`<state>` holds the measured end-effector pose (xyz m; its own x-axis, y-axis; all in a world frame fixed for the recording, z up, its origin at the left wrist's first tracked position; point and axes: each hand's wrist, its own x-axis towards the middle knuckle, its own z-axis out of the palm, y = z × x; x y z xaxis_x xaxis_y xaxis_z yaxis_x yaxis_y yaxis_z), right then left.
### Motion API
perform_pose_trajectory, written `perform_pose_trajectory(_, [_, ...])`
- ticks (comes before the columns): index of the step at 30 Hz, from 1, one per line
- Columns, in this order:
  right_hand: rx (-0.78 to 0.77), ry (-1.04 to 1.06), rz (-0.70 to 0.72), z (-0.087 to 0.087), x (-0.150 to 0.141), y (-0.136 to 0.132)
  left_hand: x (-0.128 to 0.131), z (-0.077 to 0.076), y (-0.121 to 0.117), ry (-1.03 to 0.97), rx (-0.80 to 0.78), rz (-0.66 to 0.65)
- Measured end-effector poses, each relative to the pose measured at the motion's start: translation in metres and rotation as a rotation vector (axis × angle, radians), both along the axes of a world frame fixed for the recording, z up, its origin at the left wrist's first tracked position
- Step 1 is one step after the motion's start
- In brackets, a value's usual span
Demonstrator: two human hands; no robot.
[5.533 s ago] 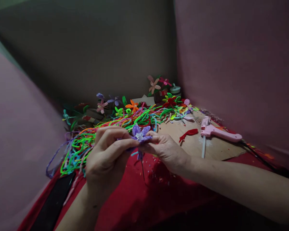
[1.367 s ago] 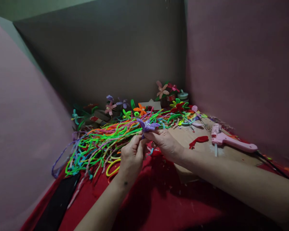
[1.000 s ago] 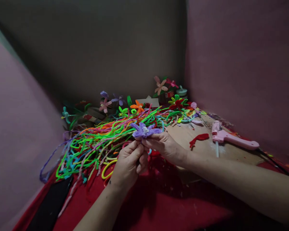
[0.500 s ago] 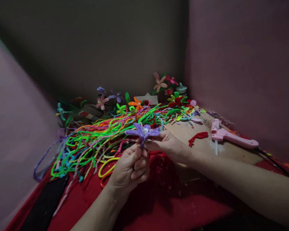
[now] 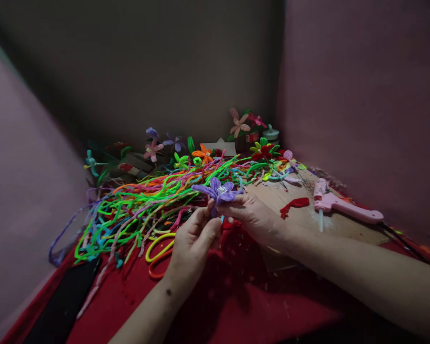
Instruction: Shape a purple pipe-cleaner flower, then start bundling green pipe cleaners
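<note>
A purple pipe-cleaner flower with a pale, shiny centre is held up in front of me. My right hand pinches it from the right, fingers just under the petals. From below, my left hand closes around its base, thumb and fingers together. A small light-blue tip shows by the left thumb; what it belongs to is hidden. Behind the flower spreads a heap of coloured pipe cleaners. Beside my left wrist lie the yellow and orange scissor handles.
A pink glue gun rests on a brown board at right, near a red pipe-cleaner piece. Finished flowers stand along the back wall. A black flat object lies at front left on the red cloth.
The flower has tilted, so its face turns more towards me, and moved slightly right. My left hand has shifted its grip, thumb now lower; the scissor handles show more.
</note>
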<state>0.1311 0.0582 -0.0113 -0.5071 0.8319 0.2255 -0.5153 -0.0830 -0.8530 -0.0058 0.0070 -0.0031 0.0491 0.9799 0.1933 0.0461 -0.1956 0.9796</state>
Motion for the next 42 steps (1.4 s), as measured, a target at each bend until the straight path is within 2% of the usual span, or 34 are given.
perform_pose_trajectory(2, [0.022, -0.016, -0.053, 0.001, -0.001, -0.001, 0.001, -0.004, 0.000, 0.209, 0.158, 0.134])
perform_pose_trajectory(5, [0.074, -0.071, -0.085, 0.001, -0.002, -0.002, 0.000, -0.009, 0.001, 0.319, 0.190, 0.182])
perform_pose_trajectory(12, [0.125, -0.185, -0.105, 0.003, -0.001, 0.000, -0.004, -0.003, 0.003, 0.200, 0.078, 0.185])
perform_pose_trajectory(19, [0.039, -0.132, -0.162, 0.006, -0.003, -0.001, -0.001, 0.002, 0.002, -0.013, 0.002, 0.173])
perform_pose_trajectory(22, [-0.068, -0.130, -0.080, 0.004, -0.002, -0.001, 0.000, 0.005, 0.002, -0.125, -0.097, 0.083])
perform_pose_trajectory(25, [-0.135, -0.089, 0.016, 0.001, -0.001, 0.000, 0.000, 0.006, 0.003, -0.325, -0.251, -0.098])
perform_pose_trajectory(30, [-0.111, -0.055, 0.071, 0.004, -0.001, -0.003, -0.006, 0.001, 0.004, -0.644, -0.403, -0.390])
perform_pose_trajectory(34, [-0.099, -0.017, 0.111, 0.004, -0.001, -0.007, -0.007, -0.001, 0.003, -0.717, -0.443, -0.484])
perform_pose_trajectory(37, [-0.084, 0.009, 0.073, 0.002, -0.002, -0.006, -0.004, 0.002, 0.001, -0.617, -0.416, -0.410])
perform_pose_trajectory(40, [-0.069, 0.019, 0.003, 0.001, -0.003, -0.005, 0.002, 0.006, -0.001, -0.406, -0.336, -0.227])
perform_pose_trajectory(42, [-0.059, 0.014, -0.044, 0.001, -0.004, -0.005, 0.006, 0.007, -0.004, -0.240, -0.210, -0.078])
